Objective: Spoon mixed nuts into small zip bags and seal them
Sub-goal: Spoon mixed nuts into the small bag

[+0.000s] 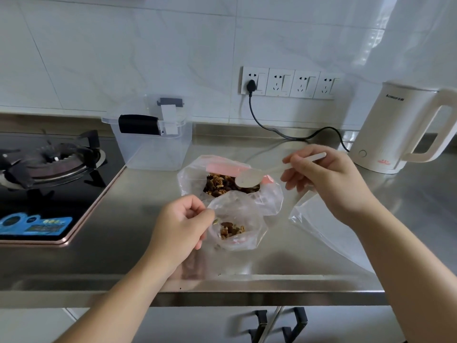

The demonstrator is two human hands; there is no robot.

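Note:
A large clear bag with a pink zip strip point(223, 167) lies open on the steel counter, full of mixed nuts point(220, 184). In front of it stands a small clear zip bag point(237, 219) with a few nuts at its bottom. My left hand point(181, 226) pinches the small bag's left rim and holds its mouth open. My right hand point(324, 179) grips the handle of a white plastic spoon point(249, 178). The spoon's bowl hovers over the large bag's right side and looks empty.
More clear bags point(321, 224) lie flat under my right forearm. A clear plastic container point(150, 134) stands behind the bags, a gas hob point(47, 169) at the left, a white kettle point(400, 127) with its black cord point(284, 134) at the right. The counter's front edge point(247, 288) is near.

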